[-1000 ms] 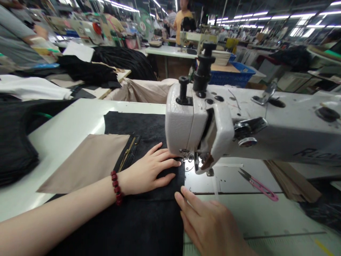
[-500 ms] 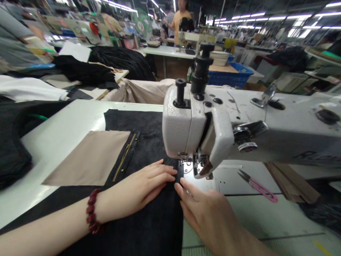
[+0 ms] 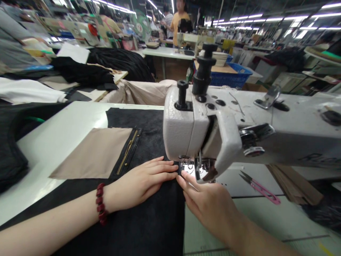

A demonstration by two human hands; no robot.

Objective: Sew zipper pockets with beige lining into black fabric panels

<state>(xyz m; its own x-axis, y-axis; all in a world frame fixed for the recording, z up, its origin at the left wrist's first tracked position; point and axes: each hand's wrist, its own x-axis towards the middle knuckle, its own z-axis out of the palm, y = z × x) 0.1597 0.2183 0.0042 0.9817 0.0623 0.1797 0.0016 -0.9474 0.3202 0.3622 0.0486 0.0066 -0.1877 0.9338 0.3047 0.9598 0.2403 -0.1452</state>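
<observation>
A large piece of black fabric (image 3: 149, 220) lies across the sewing bed, its right edge running up to the needle area of a white sewing machine (image 3: 178, 131). My left hand (image 3: 145, 181) rests flat on this fabric, fingers stretched toward the presser foot, a dark red bead bracelet on the wrist. At the fabric's edge, just below the foot, my right hand (image 3: 207, 202) touches with extended fingertips; its fingers are slightly apart. A brass zipper (image 3: 128, 152) with a beige cloth panel (image 3: 93, 156) lies on the fabric left of my left hand. The machine head partly hides the needle.
Pink-handled thread snips (image 3: 262, 188) lie on the bed to the right, beside stacked brown strips (image 3: 295, 185). Black fabric (image 3: 13, 142) is heaped at the left. Behind the machine stand a blue basket (image 3: 226, 78) and other worktables with people.
The black fabric, with the zipper and beige panel, has shifted slightly away from me toward the machine. Both hands have moved forward a little with it, staying on the edge.
</observation>
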